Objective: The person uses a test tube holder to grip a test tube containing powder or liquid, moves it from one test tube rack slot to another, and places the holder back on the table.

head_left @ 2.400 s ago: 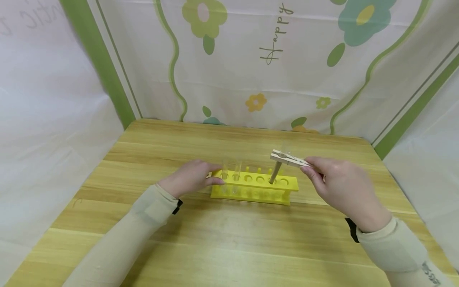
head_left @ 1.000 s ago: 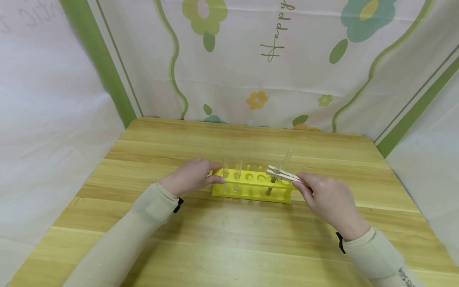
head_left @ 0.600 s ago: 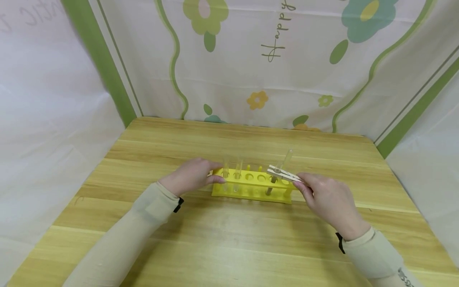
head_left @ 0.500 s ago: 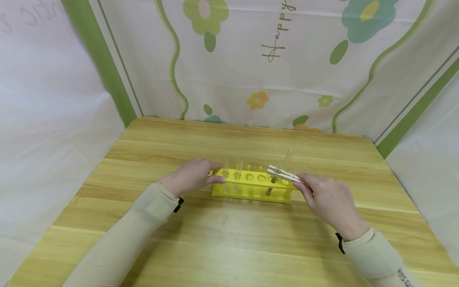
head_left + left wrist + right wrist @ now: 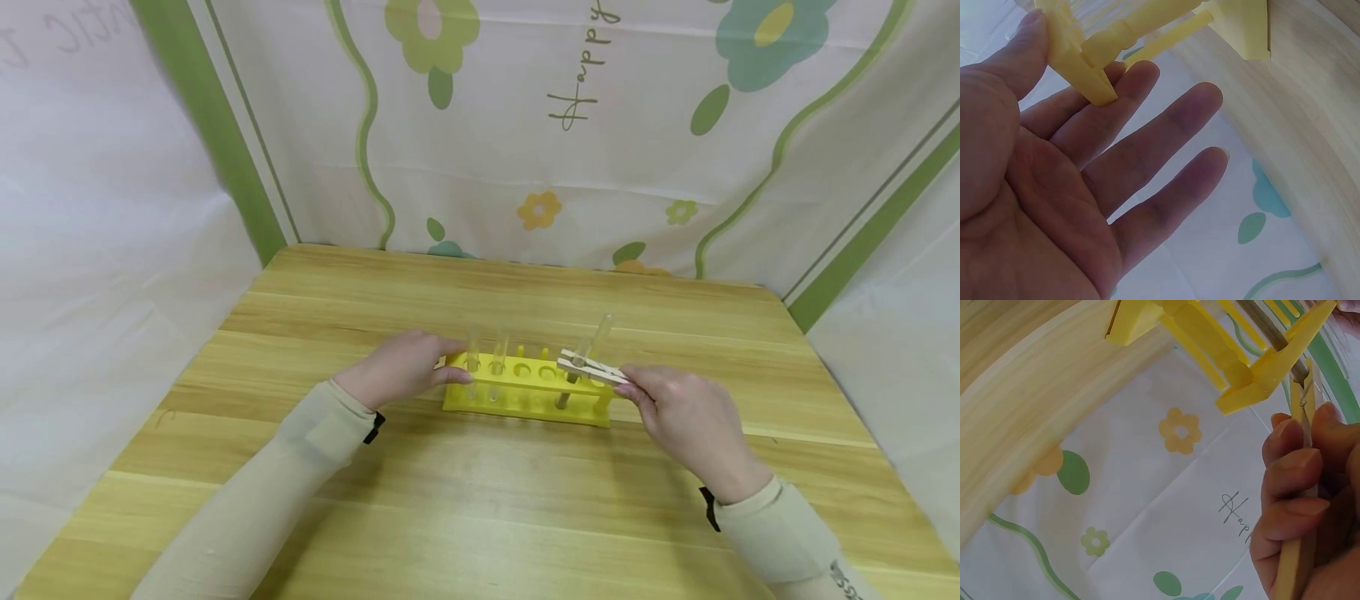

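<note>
A yellow test tube rack (image 5: 531, 386) stands on the table in the head view. My left hand (image 5: 397, 368) pinches its left end between thumb and fingers; in the left wrist view the other fingers (image 5: 1172, 119) stretch out relaxed. My right hand (image 5: 690, 421) grips a wooden test tube clamp (image 5: 600, 374) by its handle. The clamp's jaws stand around a tilted test tube (image 5: 562, 401) with brownish contents, which sits in a hole near the rack's right end. A thin clear glass piece (image 5: 603, 327) rises above the clamp; whether it belongs to that tube I cannot tell.
Two clear test tubes (image 5: 498, 346) stand in the rack's left holes beside my left hand. Yellow pegs (image 5: 544, 353) rise along the rack's back. The wooden table (image 5: 480, 500) reaches to a flower-printed curtain (image 5: 465, 142) behind, with white sheets at both sides.
The brown-filled tube has gone down into the rack as the right hand and clamp lowered leftward. In the last half second the clamp's jaws have spread slightly. The left hand stays at the rack.
</note>
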`<state>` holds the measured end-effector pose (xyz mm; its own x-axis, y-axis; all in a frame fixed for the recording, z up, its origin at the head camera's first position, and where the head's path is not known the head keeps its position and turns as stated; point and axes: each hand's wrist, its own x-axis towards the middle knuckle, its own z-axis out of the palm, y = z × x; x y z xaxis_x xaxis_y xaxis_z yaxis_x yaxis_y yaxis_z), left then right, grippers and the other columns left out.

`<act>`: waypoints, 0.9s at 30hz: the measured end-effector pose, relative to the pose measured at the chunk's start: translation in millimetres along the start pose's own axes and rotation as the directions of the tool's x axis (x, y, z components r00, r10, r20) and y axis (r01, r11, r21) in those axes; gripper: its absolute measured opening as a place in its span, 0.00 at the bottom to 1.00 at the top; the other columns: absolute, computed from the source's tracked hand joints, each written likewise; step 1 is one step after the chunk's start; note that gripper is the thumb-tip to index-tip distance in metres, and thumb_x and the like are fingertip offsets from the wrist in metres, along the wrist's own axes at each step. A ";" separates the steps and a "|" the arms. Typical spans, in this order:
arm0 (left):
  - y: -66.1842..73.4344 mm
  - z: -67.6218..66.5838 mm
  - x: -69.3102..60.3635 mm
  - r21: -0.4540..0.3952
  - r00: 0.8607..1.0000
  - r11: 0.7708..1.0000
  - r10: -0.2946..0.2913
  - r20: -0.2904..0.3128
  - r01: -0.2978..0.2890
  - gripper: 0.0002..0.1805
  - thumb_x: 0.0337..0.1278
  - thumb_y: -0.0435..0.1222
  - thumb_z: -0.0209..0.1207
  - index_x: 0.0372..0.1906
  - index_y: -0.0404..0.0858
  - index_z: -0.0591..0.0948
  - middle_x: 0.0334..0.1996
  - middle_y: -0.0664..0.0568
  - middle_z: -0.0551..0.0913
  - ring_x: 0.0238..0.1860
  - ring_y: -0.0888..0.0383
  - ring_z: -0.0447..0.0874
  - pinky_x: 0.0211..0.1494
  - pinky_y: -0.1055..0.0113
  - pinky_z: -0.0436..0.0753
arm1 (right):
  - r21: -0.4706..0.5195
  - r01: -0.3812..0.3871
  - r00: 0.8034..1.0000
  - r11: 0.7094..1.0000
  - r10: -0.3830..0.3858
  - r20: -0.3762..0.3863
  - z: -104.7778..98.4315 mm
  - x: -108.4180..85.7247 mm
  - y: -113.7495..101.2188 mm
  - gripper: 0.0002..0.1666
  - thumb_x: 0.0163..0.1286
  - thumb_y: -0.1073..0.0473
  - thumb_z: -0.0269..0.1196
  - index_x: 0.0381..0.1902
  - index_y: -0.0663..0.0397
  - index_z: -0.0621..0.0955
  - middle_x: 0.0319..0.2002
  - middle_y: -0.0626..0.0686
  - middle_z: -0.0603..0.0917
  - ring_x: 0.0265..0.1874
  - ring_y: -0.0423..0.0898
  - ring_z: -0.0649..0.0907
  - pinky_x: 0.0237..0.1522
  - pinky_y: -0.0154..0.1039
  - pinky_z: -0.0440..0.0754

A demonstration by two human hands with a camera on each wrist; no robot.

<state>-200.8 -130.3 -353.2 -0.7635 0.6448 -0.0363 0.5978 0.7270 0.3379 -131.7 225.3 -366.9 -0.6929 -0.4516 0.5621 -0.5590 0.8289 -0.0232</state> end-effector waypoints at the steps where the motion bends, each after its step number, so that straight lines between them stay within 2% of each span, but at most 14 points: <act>1: 0.4 -0.3 -0.1 0.001 1.000 1.000 0.001 0.000 -0.001 0.31 0.66 0.52 0.59 0.63 0.33 0.78 0.53 0.44 0.85 0.51 0.49 0.85 0.54 0.57 0.83 | -0.004 0.006 1.000 1.000 -0.006 -0.003 0.0 -0.3 0.2 0.13 0.58 0.59 0.74 0.41 0.58 0.88 0.31 0.55 0.89 0.17 0.50 0.85 0.10 0.41 0.75; 4: 1.4 -1.1 -0.4 0.004 1.000 1.000 0.003 -0.003 -0.003 0.31 0.66 0.52 0.59 0.63 0.33 0.78 0.52 0.44 0.85 0.51 0.49 0.85 0.54 0.57 0.83 | -0.023 0.026 0.999 0.999 -0.027 -0.020 -0.6 -0.9 0.9 0.14 0.66 0.54 0.69 0.40 0.60 0.89 0.32 0.56 0.89 0.21 0.53 0.87 0.11 0.43 0.77; 7: 1.8 -1.4 -0.6 0.006 1.000 1.000 0.005 -0.007 -0.005 0.31 0.66 0.52 0.59 0.63 0.33 0.78 0.52 0.44 0.85 0.50 0.49 0.85 0.54 0.57 0.83 | -0.032 0.040 0.998 0.999 -0.041 -0.048 -1.7 -1.1 1.6 0.27 0.77 0.45 0.55 0.40 0.61 0.89 0.31 0.57 0.89 0.19 0.53 0.86 0.09 0.41 0.75; 10: 1.7 -1.3 -0.7 0.007 1.000 1.000 0.008 -0.010 -0.008 0.31 0.66 0.52 0.58 0.63 0.33 0.78 0.52 0.45 0.85 0.50 0.49 0.86 0.53 0.57 0.83 | -0.038 0.045 0.996 0.998 -0.048 -0.080 -3.6 0.3 1.8 0.39 0.80 0.38 0.42 0.39 0.61 0.89 0.30 0.57 0.89 0.15 0.52 0.84 0.06 0.39 0.70; 13: 1.7 -1.0 -0.8 0.005 1.000 1.000 0.008 -0.013 -0.008 0.31 0.66 0.52 0.59 0.63 0.33 0.78 0.52 0.44 0.85 0.50 0.49 0.85 0.53 0.57 0.83 | -0.045 0.047 0.994 0.998 -0.051 -0.101 -6.7 2.4 2.0 0.40 0.80 0.38 0.41 0.39 0.61 0.89 0.28 0.58 0.88 0.12 0.51 0.82 0.05 0.39 0.67; 19: 1.2 0.3 -0.7 0.002 1.000 1.000 0.004 -0.012 -0.004 0.32 0.66 0.52 0.59 0.63 0.32 0.78 0.53 0.44 0.84 0.51 0.48 0.85 0.54 0.57 0.83 | -0.051 0.060 0.989 0.997 -0.067 -0.133 -15.0 6.7 2.3 0.38 0.80 0.39 0.44 0.39 0.63 0.89 0.28 0.60 0.88 0.15 0.54 0.84 0.05 0.42 0.70; 23: 0.5 0.9 -0.5 0.004 1.000 1.000 0.008 -0.019 -0.008 0.31 0.66 0.52 0.59 0.63 0.32 0.78 0.53 0.44 0.84 0.50 0.49 0.85 0.53 0.57 0.83 | -0.052 0.075 0.982 0.996 -0.083 -0.168 -21.9 10.1 2.7 0.36 0.80 0.40 0.47 0.39 0.63 0.89 0.25 0.59 0.87 0.10 0.51 0.81 0.04 0.38 0.66; 27: -0.6 2.0 -0.3 0.008 1.000 1.000 0.013 -0.025 -0.013 0.31 0.65 0.52 0.59 0.62 0.33 0.79 0.52 0.44 0.85 0.49 0.50 0.86 0.53 0.58 0.83 | -0.065 0.084 0.976 0.994 -0.095 -0.194 -30.4 14.9 3.5 0.35 0.80 0.41 0.47 0.38 0.63 0.89 0.26 0.59 0.88 0.11 0.51 0.82 0.04 0.39 0.66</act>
<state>-200.5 -130.5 -355.2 -0.7614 0.6482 -0.0080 0.6099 0.7204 0.3303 -130.2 231.5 -333.5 -0.5351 -0.4554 0.7115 -0.5840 0.8080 0.0779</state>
